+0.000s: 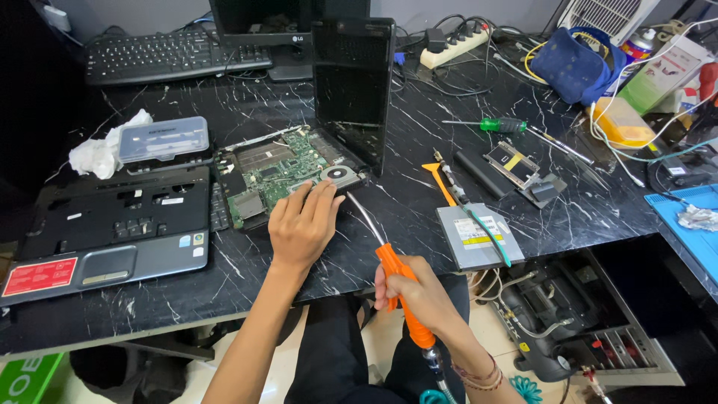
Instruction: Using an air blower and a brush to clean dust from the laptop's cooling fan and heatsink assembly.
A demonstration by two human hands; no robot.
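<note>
An opened laptop base with a bare green circuit board [273, 170] and a round cooling fan [342, 176] lies on the black marbled desk [404, 209], its dark screen [351, 90] standing upright behind. My left hand [301, 224] rests flat on the front edge of the board, fingertips beside the fan. My right hand [420, 293] grips the orange handle of a long screwdriver [399, 284]; its metal shaft reaches up toward the fan.
The removed laptop palmrest cover [112, 232] lies left, with a clear plastic case [163, 138] and white tissue [101, 150]. An optical drive [479, 236], orange pry tool [440, 183], green screwdriver [501, 125], keyboard [172, 54], power strip [456, 46] and blue bag [576, 67] surround them.
</note>
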